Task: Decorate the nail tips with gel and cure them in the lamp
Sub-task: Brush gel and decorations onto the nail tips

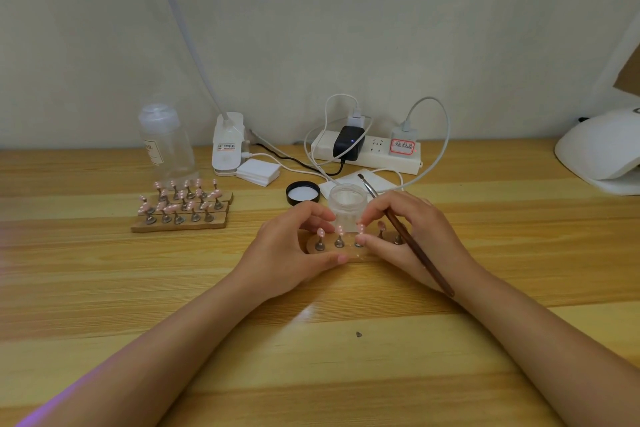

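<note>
Nail stand between hands; right hand holds brush.

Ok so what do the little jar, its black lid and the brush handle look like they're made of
Jar: frosted translucent plastic or glass; cloudy walls leave it open.
Lid: black, probably plastic, with a white inner liner.
Brush handle: dark brown, wood-like, though possibly painted.

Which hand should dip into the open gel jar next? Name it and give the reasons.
Right. The right hand already holds the brown-handled brush, its bristles up beside the clear open gel jar. The left hand grips the wooden nail-tip stand, steadying it.
</note>
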`<state>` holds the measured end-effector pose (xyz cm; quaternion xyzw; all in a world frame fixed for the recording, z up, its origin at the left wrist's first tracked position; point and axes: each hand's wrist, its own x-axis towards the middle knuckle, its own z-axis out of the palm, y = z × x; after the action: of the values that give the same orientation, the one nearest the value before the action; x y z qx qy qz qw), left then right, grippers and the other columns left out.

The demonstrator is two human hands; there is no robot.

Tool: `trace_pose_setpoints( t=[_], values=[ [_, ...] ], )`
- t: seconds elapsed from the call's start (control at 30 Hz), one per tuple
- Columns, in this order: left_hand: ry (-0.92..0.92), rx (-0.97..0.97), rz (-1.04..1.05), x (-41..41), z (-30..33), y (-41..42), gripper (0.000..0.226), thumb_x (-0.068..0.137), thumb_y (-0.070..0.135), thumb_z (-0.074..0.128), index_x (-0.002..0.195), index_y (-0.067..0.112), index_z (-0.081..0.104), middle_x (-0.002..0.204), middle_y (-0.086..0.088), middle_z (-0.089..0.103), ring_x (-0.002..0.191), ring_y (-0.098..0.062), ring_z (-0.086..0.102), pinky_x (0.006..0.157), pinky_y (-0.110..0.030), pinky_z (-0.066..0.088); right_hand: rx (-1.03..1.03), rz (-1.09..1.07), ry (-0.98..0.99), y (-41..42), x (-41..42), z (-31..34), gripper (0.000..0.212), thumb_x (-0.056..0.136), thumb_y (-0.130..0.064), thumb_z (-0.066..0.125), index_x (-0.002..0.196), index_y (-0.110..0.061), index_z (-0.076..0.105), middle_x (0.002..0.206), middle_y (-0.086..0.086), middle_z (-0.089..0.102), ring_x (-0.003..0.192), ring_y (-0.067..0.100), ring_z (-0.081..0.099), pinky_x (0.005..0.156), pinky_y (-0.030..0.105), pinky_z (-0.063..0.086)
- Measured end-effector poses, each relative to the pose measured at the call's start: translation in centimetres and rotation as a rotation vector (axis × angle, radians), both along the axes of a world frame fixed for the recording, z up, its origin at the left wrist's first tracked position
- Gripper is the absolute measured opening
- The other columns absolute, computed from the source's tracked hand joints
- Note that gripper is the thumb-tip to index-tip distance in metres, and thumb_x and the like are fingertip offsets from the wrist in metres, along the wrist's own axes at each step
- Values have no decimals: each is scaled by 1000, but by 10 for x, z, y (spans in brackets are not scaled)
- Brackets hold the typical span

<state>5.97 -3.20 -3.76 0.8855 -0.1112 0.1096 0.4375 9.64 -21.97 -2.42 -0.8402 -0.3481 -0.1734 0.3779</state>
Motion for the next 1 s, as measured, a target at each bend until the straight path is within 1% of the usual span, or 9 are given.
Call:
trace_pose_setpoints(
  t=[0.13, 0.2, 0.27, 0.3, 0.47, 0.53, 0.67, 0.83, 1.0],
  values=[
    [6, -1, -2, 1, 0, 0, 42, 64, 31, 79, 90, 45, 50, 92, 19, 62, 91, 11, 53, 72, 1, 36, -9, -9, 13, -2, 1, 1, 23, 67, -16, 83, 82, -17, 65, 83, -11, 64, 82, 5, 58, 86, 32, 42],
    [9, -2, -6, 1, 0, 1, 41, 65, 31, 79, 90, 44, 50, 92, 18, 62, 91, 10, 54, 72, 1, 36, 19, -3, 26, -6, 3, 2, 24, 66, -18, 83, 82, -18, 64, 82, -14, 62, 79, -1, 57, 79, 25, 44],
    [17, -2, -10, 1, 1, 1, 41, 65, 31, 79, 91, 43, 50, 93, 17, 63, 92, 7, 55, 72, 1, 36, 87, 19, 93, -11, 5, 4, 23, 67, -17, 82, 80, -19, 63, 81, -12, 62, 76, -1, 56, 67, 15, 45],
    [19, -3, -13, 1, 2, 1, 41, 65, 30, 79, 91, 42, 50, 93, 17, 63, 92, 7, 55, 73, 0, 36, 110, 30, 127, -13, 5, 4, 23, 68, -17, 81, 79, -19, 62, 81, -10, 63, 76, 0, 57, 63, 14, 45],
    [19, 18, -9, -1, 3, 6, 41, 66, 30, 79, 93, 42, 51, 92, 19, 63, 91, 9, 53, 72, 3, 33, 97, 63, 189, -14, 6, 3, 21, 69, -10, 79, 80, -19, 63, 83, -7, 65, 75, 1, 58, 64, 9, 44],
    [24, 34, 9, -3, 4, 10, 41, 66, 32, 78, 94, 43, 51, 91, 19, 63, 93, 7, 53, 72, 3, 33, 92, 68, 193, -14, 6, 3, 22, 70, -7, 78, 80, -20, 63, 83, -5, 64, 73, 1, 56, 67, 10, 44],
    [42, 25, 8, -4, 4, 13, 42, 66, 31, 78, 95, 42, 50, 92, 18, 64, 93, 7, 54, 73, 2, 34, 41, 60, 169, -14, 6, 2, 19, 72, -5, 76, 81, -18, 64, 81, -5, 61, 71, 2, 53, 72, 18, 43],
    [48, 19, -1, -3, 4, 13, 43, 65, 32, 78, 96, 43, 50, 91, 19, 63, 91, 11, 52, 72, 3, 33, 43, 50, 140, -12, 7, 0, 22, 73, -3, 75, 79, -20, 63, 81, -6, 61, 76, 4, 54, 72, 13, 41],
    [38, 18, 0, -1, 3, 13, 42, 65, 33, 78, 95, 44, 50, 91, 19, 63, 90, 11, 52, 71, 2, 34, 19, 27, 64, -11, 7, -1, 25, 70, -6, 78, 80, -23, 62, 82, -6, 62, 81, 8, 55, 75, 19, 43]
  ],
)
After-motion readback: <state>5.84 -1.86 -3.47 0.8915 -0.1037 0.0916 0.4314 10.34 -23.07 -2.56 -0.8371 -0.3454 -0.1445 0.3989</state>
